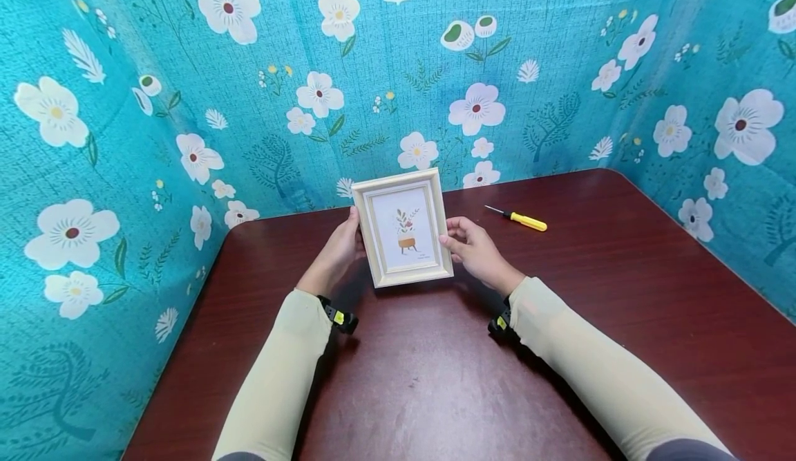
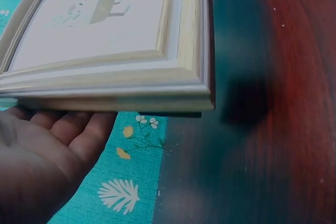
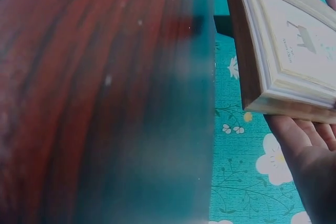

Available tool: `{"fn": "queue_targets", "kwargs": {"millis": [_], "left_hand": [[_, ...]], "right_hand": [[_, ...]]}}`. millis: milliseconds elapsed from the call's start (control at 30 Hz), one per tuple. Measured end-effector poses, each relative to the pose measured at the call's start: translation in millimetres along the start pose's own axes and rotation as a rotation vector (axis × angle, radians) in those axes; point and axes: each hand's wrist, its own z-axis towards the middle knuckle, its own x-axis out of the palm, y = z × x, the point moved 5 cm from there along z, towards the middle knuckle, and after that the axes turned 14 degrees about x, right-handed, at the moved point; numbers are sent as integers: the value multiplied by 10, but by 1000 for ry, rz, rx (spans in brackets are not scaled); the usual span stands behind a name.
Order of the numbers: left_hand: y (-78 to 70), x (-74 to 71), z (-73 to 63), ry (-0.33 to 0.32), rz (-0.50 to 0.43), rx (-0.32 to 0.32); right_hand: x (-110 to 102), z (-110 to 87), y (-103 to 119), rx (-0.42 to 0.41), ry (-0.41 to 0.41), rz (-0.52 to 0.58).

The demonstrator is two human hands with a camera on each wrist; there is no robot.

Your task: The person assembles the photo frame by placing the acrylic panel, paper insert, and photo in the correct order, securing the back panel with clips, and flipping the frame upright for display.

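Observation:
Both hands hold a cream picture frame (image 1: 381, 240) by its two sides, tilted with its front toward the head camera. Behind its pane is a print of a potted plant on legs (image 1: 407, 242). My left hand (image 1: 337, 248) grips the left side, thumb at the front edge and fingers behind. On the other side my right hand (image 1: 479, 250) grips the lower right edge, thumb on the front. In the left wrist view the fingers (image 2: 86, 135) pass under the frame's side and behind it. The right wrist view shows the right fingers (image 3: 294, 132) likewise behind the side.
A screwdriver (image 1: 527, 222) with a yellow handle lies on the dark red table (image 1: 591, 295), right of the frame. Turquoise flowered cloth (image 1: 373, 67) hangs around the table's back and sides. Each wrist carries a black strap-on camera (image 1: 342, 319).

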Motion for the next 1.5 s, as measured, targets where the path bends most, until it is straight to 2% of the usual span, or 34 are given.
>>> {"fn": "queue_targets", "kwargs": {"millis": [167,300,400,700,1167,1500], "left_hand": [[5,-23,82,-48,-23,2],[20,-50,155,-112,-93,27],[55,-55,203,-136,-130,44],[174,-25,269,-153,-217,61],[223,19,387,-194,-239,35],[250,38,405,-205,-217,73]], "right_hand": [[44,91,3,1,20,40],[89,152,20,-1,37,64],[99,188,3,11,31,73],[80,253,-61,42,21,61],[24,362,-117,81,30,105],[24,402,-155,111,31,113]]}}
